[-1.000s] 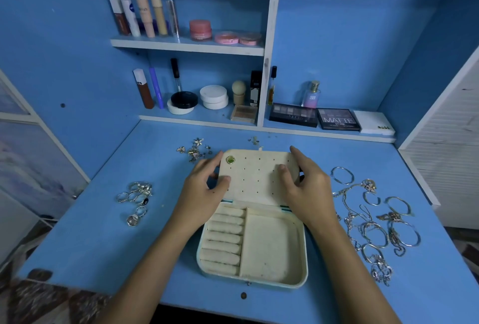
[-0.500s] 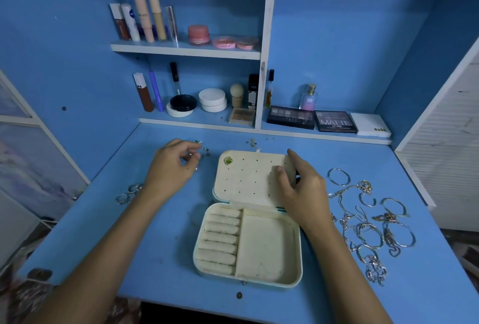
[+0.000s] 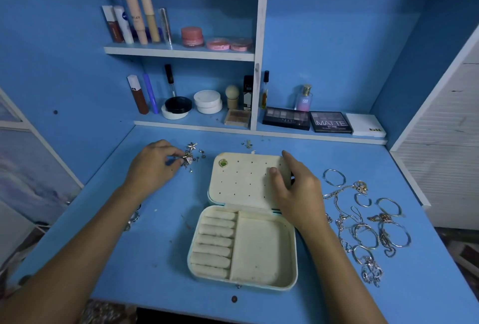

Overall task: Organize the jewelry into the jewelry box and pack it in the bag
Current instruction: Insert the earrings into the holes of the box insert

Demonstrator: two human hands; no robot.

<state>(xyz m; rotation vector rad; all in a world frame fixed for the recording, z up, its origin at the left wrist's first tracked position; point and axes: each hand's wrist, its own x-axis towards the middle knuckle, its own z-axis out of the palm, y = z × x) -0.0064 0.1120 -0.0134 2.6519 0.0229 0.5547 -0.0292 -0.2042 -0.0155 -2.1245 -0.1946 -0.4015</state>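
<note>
A cream jewelry box (image 3: 261,251) lies open in the middle of the blue desk, its perforated lid (image 3: 246,181) laid flat behind the tray. A green earring (image 3: 223,163) sits in the lid's far left corner. My right hand (image 3: 295,189) rests on the lid's right side, thumb on top and fingers around its edge. My left hand (image 3: 153,165) pinches a small earring (image 3: 188,160) at the pile of earrings (image 3: 195,154) left of the lid. Bangles and chains (image 3: 368,225) lie right of the box. Some rings (image 3: 132,218) peek out beside my left forearm.
Two shelves at the back hold cosmetics: tubes (image 3: 134,25), pink jars (image 3: 191,36), eyeshadow palettes (image 3: 286,118) and a perfume bottle (image 3: 303,98). A few tiny jewelry pieces (image 3: 247,143) lie behind the lid. A white slatted panel (image 3: 445,157) borders the desk's right side.
My left hand left the lid and moved left to the earring pile, where it now pinches one. My right hand stayed on the lid.
</note>
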